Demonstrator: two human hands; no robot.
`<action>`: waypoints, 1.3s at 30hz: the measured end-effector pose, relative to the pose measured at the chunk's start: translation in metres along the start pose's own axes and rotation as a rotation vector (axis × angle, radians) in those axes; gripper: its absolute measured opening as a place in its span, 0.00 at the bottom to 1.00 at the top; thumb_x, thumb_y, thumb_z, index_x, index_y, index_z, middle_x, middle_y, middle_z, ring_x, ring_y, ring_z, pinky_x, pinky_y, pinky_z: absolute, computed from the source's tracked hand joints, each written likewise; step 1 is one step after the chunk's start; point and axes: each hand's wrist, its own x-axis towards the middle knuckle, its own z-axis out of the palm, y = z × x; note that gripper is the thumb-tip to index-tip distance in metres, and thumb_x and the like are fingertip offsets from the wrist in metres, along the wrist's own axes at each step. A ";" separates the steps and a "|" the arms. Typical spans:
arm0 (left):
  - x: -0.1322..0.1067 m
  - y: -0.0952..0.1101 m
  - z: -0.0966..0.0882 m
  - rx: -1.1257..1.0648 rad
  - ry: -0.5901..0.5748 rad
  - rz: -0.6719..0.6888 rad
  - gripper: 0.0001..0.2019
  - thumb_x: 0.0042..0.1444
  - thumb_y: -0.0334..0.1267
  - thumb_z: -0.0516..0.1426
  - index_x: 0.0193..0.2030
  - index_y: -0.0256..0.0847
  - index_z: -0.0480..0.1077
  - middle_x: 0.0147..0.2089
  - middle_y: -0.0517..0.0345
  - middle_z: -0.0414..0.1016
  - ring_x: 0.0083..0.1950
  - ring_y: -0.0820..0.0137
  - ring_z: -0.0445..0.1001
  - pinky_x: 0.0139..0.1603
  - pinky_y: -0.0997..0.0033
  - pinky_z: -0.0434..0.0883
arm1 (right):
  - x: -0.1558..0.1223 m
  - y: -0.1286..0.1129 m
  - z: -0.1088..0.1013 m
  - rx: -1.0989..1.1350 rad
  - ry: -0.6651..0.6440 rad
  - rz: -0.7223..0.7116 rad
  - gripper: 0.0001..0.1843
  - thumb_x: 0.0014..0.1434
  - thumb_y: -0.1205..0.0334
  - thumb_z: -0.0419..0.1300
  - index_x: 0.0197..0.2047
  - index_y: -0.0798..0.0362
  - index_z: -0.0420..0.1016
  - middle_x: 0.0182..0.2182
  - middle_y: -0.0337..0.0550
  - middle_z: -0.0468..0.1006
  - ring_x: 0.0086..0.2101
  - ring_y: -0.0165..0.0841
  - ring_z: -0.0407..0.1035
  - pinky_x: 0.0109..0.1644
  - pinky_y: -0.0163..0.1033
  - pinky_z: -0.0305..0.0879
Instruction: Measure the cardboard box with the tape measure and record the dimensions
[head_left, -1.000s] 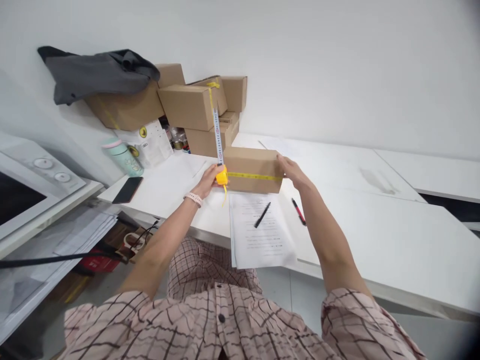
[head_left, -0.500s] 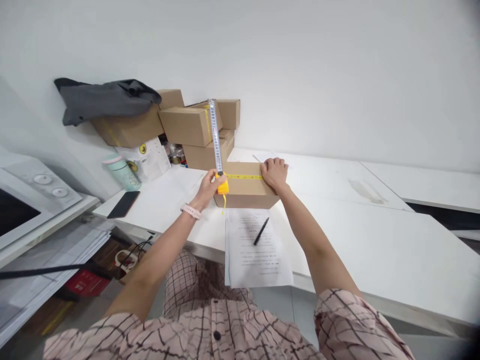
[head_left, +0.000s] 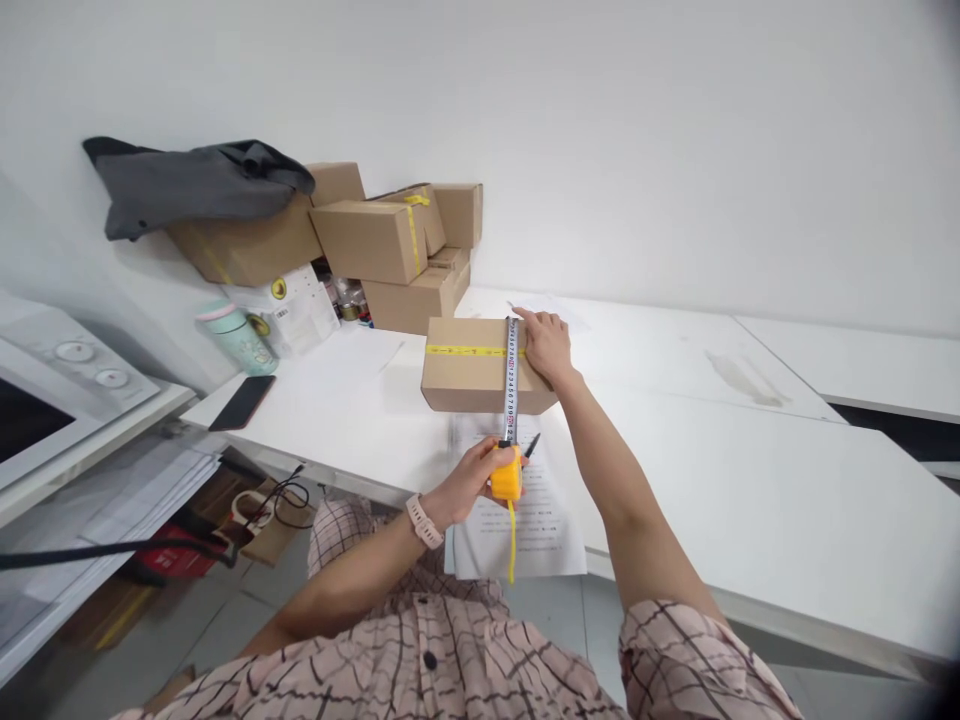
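Note:
A small cardboard box (head_left: 465, 375) with a yellow tape band lies on the white table (head_left: 675, 420). My left hand (head_left: 472, 482) is closed round a yellow tape measure (head_left: 507, 478) in front of the box, above a printed sheet (head_left: 517, 520). The white measuring blade (head_left: 511, 380) runs from the case across the box top to its far edge. My right hand (head_left: 547, 345) rests on the box's right top side, fingers pressing the blade's end there. A black pen (head_left: 532, 445) lies on the sheet, partly hidden by the tape measure.
Several stacked cardboard boxes (head_left: 375, 240) stand at the back left, with a grey garment (head_left: 187, 180) on top. A mint flask (head_left: 232, 335) and a black phone (head_left: 241, 402) lie on the table's left. A microwave (head_left: 52, 390) sits far left.
My left hand has pulled the tape measure from the box's left side to the front, so the blade now lies front to back over the box instead of standing up.

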 end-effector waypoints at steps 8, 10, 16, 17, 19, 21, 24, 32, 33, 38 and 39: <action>0.007 -0.013 0.007 -0.012 -0.009 0.064 0.21 0.54 0.51 0.63 0.43 0.40 0.61 0.47 0.51 0.74 0.35 0.68 0.77 0.31 0.67 0.77 | 0.001 0.000 0.004 -0.020 -0.007 -0.019 0.29 0.67 0.67 0.43 0.64 0.38 0.71 0.51 0.50 0.72 0.48 0.46 0.59 0.54 0.50 0.53; 0.009 -0.016 0.006 -0.022 -0.013 0.058 0.21 0.54 0.51 0.63 0.43 0.41 0.61 0.47 0.52 0.73 0.35 0.69 0.77 0.31 0.66 0.77 | 0.001 -0.001 0.004 -0.014 -0.002 -0.015 0.28 0.67 0.66 0.43 0.64 0.38 0.71 0.51 0.51 0.72 0.48 0.46 0.59 0.54 0.50 0.53; 0.009 -0.016 0.002 -0.026 -0.046 0.051 0.21 0.54 0.51 0.63 0.45 0.41 0.63 0.48 0.51 0.73 0.37 0.67 0.77 0.33 0.65 0.77 | 0.000 -0.001 0.002 0.012 -0.002 -0.013 0.28 0.68 0.66 0.42 0.64 0.39 0.71 0.51 0.51 0.72 0.49 0.45 0.59 0.55 0.50 0.53; 0.009 -0.015 0.002 -0.025 -0.049 0.049 0.21 0.54 0.51 0.64 0.45 0.41 0.63 0.48 0.52 0.73 0.37 0.68 0.77 0.33 0.66 0.77 | 0.000 0.000 0.002 0.009 -0.001 -0.014 0.28 0.68 0.65 0.42 0.64 0.39 0.71 0.51 0.51 0.72 0.49 0.45 0.59 0.55 0.51 0.52; 0.010 -0.015 0.001 -0.023 -0.048 0.042 0.21 0.54 0.51 0.64 0.45 0.41 0.63 0.47 0.52 0.73 0.37 0.67 0.77 0.33 0.66 0.76 | 0.000 0.001 0.003 -0.003 0.000 -0.012 0.27 0.68 0.64 0.43 0.64 0.38 0.71 0.51 0.51 0.72 0.50 0.46 0.59 0.57 0.54 0.51; 0.012 -0.016 0.001 -0.020 -0.050 0.038 0.21 0.53 0.51 0.64 0.45 0.41 0.63 0.47 0.52 0.73 0.38 0.67 0.77 0.34 0.65 0.76 | -0.001 0.001 0.002 -0.011 -0.005 -0.004 0.28 0.68 0.64 0.42 0.63 0.37 0.71 0.51 0.50 0.72 0.50 0.46 0.59 0.57 0.56 0.51; 0.008 -0.020 -0.002 -0.002 -0.052 0.045 0.21 0.53 0.51 0.64 0.45 0.41 0.63 0.48 0.51 0.73 0.39 0.67 0.76 0.34 0.66 0.75 | -0.003 -0.001 0.000 0.003 -0.029 0.016 0.29 0.68 0.64 0.40 0.65 0.37 0.68 0.53 0.51 0.71 0.52 0.48 0.59 0.55 0.57 0.56; -0.035 -0.009 -0.046 0.151 0.175 0.397 0.23 0.53 0.47 0.65 0.51 0.43 0.64 0.44 0.56 0.72 0.41 0.67 0.76 0.39 0.69 0.74 | -0.012 0.007 -0.003 0.152 0.025 0.249 0.33 0.67 0.49 0.44 0.70 0.54 0.57 0.60 0.60 0.65 0.56 0.50 0.61 0.55 0.56 0.63; -0.036 -0.001 -0.055 0.149 0.262 0.457 0.23 0.52 0.48 0.65 0.51 0.44 0.64 0.44 0.57 0.71 0.42 0.67 0.77 0.39 0.69 0.75 | -0.014 0.010 -0.003 0.172 0.013 0.302 0.34 0.66 0.46 0.45 0.70 0.53 0.57 0.60 0.60 0.66 0.55 0.50 0.62 0.55 0.56 0.63; -0.016 0.032 -0.091 0.125 0.457 0.478 0.24 0.48 0.52 0.65 0.46 0.42 0.64 0.40 0.60 0.70 0.35 0.72 0.74 0.34 0.70 0.75 | -0.030 0.010 -0.010 0.218 -0.074 0.437 0.38 0.63 0.36 0.46 0.70 0.47 0.55 0.50 0.55 0.77 0.45 0.50 0.70 0.50 0.57 0.65; -0.011 0.035 -0.095 0.128 0.473 0.471 0.23 0.48 0.52 0.65 0.45 0.42 0.64 0.40 0.60 0.69 0.34 0.72 0.74 0.33 0.71 0.75 | -0.033 0.008 -0.012 0.217 -0.069 0.442 0.38 0.63 0.35 0.46 0.70 0.46 0.55 0.49 0.55 0.78 0.45 0.50 0.71 0.50 0.57 0.65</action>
